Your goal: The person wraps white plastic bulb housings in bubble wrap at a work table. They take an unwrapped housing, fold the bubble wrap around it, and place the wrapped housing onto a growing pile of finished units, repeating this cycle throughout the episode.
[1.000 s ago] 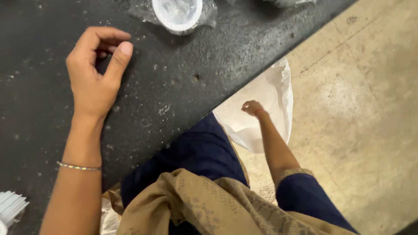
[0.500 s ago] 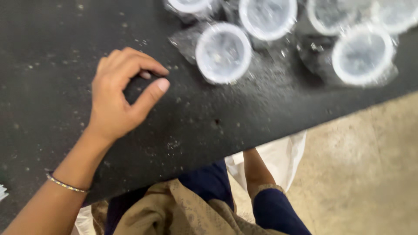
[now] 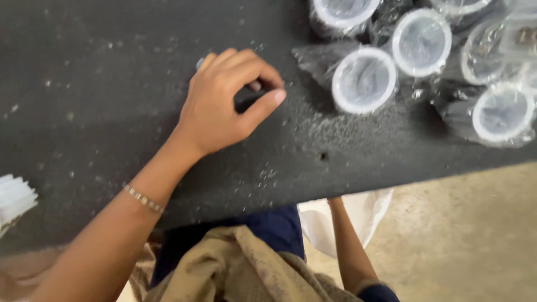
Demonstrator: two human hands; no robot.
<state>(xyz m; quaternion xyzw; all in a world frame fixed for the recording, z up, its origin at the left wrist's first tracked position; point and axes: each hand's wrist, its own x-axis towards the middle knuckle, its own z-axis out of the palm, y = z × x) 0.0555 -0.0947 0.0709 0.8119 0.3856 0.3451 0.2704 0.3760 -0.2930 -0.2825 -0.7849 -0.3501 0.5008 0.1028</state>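
Observation:
My left hand [image 3: 224, 106] rests on the black tabletop [image 3: 95, 95], fingers loosely curled and the thumb held apart from them. Nothing shows between them. A thin bracelet [image 3: 144, 199] circles that wrist. Just right of the thumb lies a white round cup wrapped in clear plastic [image 3: 363, 80], one of several such wrapped cups [image 3: 420, 42] clustered at the top right. My right forearm [image 3: 349, 251] reaches under the table's front edge beside a white bag [image 3: 358, 215]. The table hides my right hand.
A white pleated object [image 3: 14, 198] sits at the table's left edge. Below the table edge are my lap in dark blue and tan cloth [image 3: 246, 268] and a concrete floor [image 3: 464, 240].
The view has swung up and to the right, bringing more wrapped cups into sight. My left hand keeps its curled pose. My right hand, seen at the white bag earlier, is now hidden under the table.

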